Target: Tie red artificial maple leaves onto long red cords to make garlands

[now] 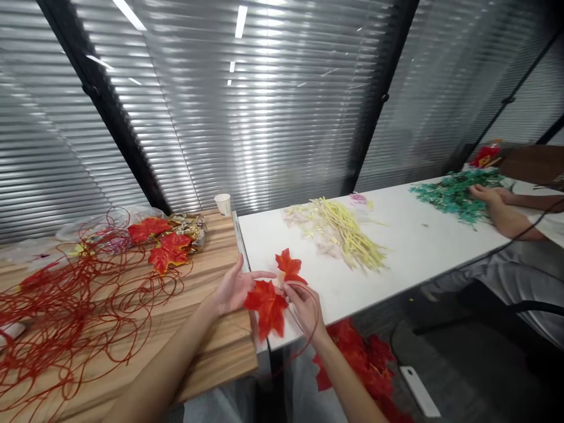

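My left hand (237, 289) is palm up with its thumb and fingers apart, beside a red artificial maple leaf (267, 308) at the seam of the two tables. My right hand (306, 305) pinches the stem end of the maple leaves, fingertips together. Another red maple leaf (289, 265) sticks up just beyond those fingertips. A thin red cord (316, 317) loops over my right hand and hangs towards my lap. The exact spot where leaf and cord meet is blurred and partly covered by my fingers.
Tangled red cord (88, 294) covers the left wooden table, with more maple leaves (170, 251) and a paper cup (222, 204). Yellow stems (352, 235) lie on the white table. At right, a person's hands (489, 197) hold green foliage (458, 194). Red leaves (359, 358) pile below.
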`<state>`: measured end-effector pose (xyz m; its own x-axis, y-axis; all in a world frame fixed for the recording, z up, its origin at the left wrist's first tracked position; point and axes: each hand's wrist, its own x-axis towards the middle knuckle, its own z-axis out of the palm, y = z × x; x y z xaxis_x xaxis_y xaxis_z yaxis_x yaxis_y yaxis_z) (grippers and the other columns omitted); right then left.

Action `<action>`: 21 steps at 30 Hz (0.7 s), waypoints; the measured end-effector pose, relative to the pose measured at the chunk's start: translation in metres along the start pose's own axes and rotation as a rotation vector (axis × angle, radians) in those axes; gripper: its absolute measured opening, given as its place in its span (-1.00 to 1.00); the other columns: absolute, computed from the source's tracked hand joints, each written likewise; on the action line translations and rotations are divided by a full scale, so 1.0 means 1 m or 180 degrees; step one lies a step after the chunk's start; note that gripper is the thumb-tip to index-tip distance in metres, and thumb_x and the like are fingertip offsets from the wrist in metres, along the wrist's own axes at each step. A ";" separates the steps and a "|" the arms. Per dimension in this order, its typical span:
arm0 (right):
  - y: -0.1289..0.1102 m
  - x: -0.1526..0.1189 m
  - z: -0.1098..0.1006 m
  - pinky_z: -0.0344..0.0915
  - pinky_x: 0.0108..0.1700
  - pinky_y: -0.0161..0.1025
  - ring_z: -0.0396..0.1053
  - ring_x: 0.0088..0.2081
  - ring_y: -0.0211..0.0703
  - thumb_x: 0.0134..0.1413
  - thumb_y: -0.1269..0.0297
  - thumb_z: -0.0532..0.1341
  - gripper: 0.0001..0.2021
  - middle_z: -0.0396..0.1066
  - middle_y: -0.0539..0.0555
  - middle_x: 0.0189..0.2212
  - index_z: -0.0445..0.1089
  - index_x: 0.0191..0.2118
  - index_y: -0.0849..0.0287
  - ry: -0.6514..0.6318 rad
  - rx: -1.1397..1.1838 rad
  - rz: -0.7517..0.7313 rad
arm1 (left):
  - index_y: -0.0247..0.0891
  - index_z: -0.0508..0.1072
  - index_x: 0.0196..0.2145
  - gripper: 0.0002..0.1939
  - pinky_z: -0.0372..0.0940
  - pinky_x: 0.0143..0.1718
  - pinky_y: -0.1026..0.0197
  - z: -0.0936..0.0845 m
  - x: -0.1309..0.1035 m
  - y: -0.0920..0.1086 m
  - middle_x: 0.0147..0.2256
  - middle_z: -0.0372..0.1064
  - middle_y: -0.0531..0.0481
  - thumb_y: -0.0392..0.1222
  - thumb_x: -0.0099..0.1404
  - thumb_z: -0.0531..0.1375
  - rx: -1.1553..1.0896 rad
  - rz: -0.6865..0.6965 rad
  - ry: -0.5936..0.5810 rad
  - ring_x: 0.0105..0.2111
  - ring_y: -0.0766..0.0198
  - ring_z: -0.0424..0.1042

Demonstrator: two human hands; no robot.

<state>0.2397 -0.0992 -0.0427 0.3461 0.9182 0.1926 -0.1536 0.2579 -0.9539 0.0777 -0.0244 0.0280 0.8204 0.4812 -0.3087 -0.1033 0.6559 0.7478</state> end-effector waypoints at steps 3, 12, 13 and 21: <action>-0.001 -0.002 -0.001 0.31 -0.29 -0.23 0.38 -0.38 -0.15 -0.03 0.20 0.19 -0.81 0.45 0.11 -0.42 0.42 -0.36 0.23 -0.0026 -0.0123 -0.0070 | -0.38 0.42 -0.29 -0.45 0.27 -0.25 0.18 0.002 0.006 -0.008 -0.37 0.44 -0.20 0.22 0.04 0.09 0.0228 0.0046 0.0170 -0.31 0.12 0.43; 0.000 -0.004 -0.004 0.31 -0.20 -0.20 0.38 -0.28 -0.11 0.00 0.22 0.18 -0.81 0.45 0.13 -0.34 0.44 -0.33 0.22 -0.0222 -0.0309 -0.0064 | -0.35 0.41 -0.40 -0.68 0.28 -0.34 0.28 -0.004 0.021 -0.035 -0.40 0.43 -0.05 -0.29 -0.18 0.36 0.0926 0.0894 0.1165 -0.44 0.33 0.41; 0.001 -0.004 -0.003 0.31 -0.19 -0.20 0.38 -0.27 -0.10 0.01 0.23 0.17 -0.82 0.44 0.13 -0.33 0.44 -0.33 0.21 -0.0262 -0.0316 -0.0057 | -0.37 0.43 -0.38 -0.67 0.29 -0.32 0.27 -0.003 0.021 -0.035 -0.37 0.44 -0.09 -0.29 -0.18 0.36 0.0938 0.0835 0.1149 -0.42 0.31 0.41; -0.004 -0.001 0.000 0.34 -0.23 -0.18 0.38 -0.27 -0.09 0.02 0.27 0.17 -0.85 0.43 0.13 -0.32 0.48 -0.34 0.14 -0.0445 -0.0516 -0.0308 | -0.39 0.49 -0.27 -0.62 0.27 -0.18 0.19 -0.001 0.016 -0.028 -0.28 0.46 -0.20 -0.23 -0.11 0.33 0.0947 0.0500 0.0622 -0.29 0.17 0.44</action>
<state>0.2396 -0.1014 -0.0389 0.2185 0.9272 0.3043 0.0287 0.3056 -0.9517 0.0927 -0.0343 0.0017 0.6819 0.6831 -0.2616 -0.0281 0.3818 0.9238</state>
